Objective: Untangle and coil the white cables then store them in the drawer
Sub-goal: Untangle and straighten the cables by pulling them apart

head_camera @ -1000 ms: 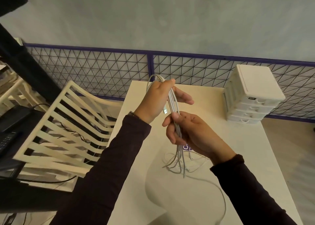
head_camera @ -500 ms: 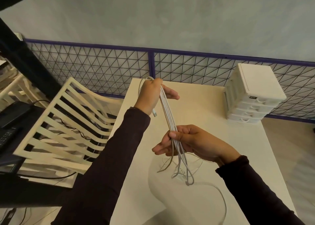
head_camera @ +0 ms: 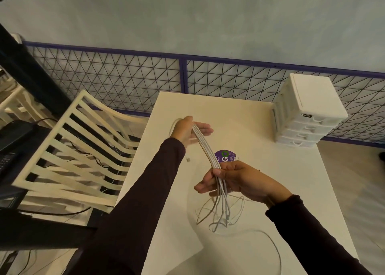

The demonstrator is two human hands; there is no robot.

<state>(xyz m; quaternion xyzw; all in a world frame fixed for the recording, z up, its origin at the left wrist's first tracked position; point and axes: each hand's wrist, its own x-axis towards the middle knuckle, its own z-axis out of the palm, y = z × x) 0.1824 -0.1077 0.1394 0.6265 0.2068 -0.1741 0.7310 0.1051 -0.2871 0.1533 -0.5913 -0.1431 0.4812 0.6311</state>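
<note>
The cables (head_camera: 205,147) run as one white bundle slanting through the air above the worktop (head_camera: 260,128), held at both ends. The left hand (head_camera: 184,129) has the upper end, where the strands loop over it; its thumb lies on top and its fingers reach out beneath, pinching the bundle. A small plug (head_camera: 188,159) dangles by that sleeve. The right hand (head_camera: 233,179) grips the lower end, thumb pressed on the strands and fingers curled round them. Below it the loose ends fan out in loops and touch the worktop, and one strand trails in a wide curve toward the near edge. A round purple sticker (head_camera: 226,155) lies on the worktop just behind the right hand. The drawers (head_camera: 308,112) stand at the far right corner, all closed, well apart from the cables. A slatted chair (head_camera: 73,149) stands left of the worktop, and a mesh fence (head_camera: 125,80) runs behind
</note>
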